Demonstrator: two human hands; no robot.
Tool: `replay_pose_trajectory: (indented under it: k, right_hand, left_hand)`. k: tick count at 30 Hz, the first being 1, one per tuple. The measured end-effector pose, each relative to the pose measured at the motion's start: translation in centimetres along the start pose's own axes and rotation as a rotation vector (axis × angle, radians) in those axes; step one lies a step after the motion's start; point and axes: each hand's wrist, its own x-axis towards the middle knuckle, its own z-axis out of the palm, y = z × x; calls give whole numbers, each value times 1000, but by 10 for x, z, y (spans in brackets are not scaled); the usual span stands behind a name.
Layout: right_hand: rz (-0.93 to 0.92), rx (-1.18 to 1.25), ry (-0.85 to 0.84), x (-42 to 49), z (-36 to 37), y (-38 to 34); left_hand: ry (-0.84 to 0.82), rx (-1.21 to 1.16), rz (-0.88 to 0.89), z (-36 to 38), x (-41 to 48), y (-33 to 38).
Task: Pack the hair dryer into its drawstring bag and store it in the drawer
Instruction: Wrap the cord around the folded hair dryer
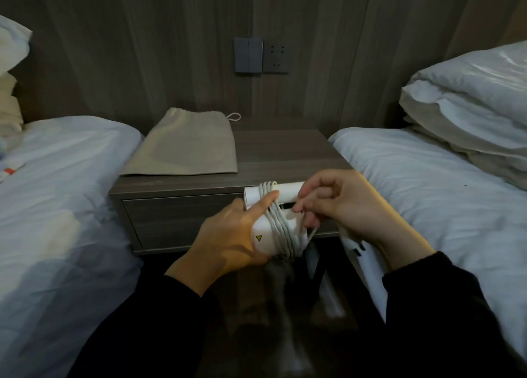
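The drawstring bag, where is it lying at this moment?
In the head view, the drawstring bag lies flat on the left part of the nightstand top, beside the left bed, apart from both hands.

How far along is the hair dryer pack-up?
Done: most of the cord is coiled around the hair dryer. In hand: left hand grips the dryer, right hand works the cord's tail end. Left: the drawstring bag lies flat and empty-looking on the nightstand; the drawer is shut.
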Motion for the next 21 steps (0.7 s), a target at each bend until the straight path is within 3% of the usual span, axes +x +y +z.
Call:
replay_pose_trajectory:
  k: [6,9,12,21]
  right_hand:
    - [149,814,-170,4,-14,17]
    - [81,883,-159,4,-15,23]
    - [34,649,-35,7,-11,21]
    - [-112,-221,598,8,16,8]
  left_hand:
    - [-43,-156,-30,1,1,-5]
    - [0,-231,-19,-1,2,-8]
    - [3,-265,-18,-1,3,-10]
    - [2,-288,-58,-1,4,-5]
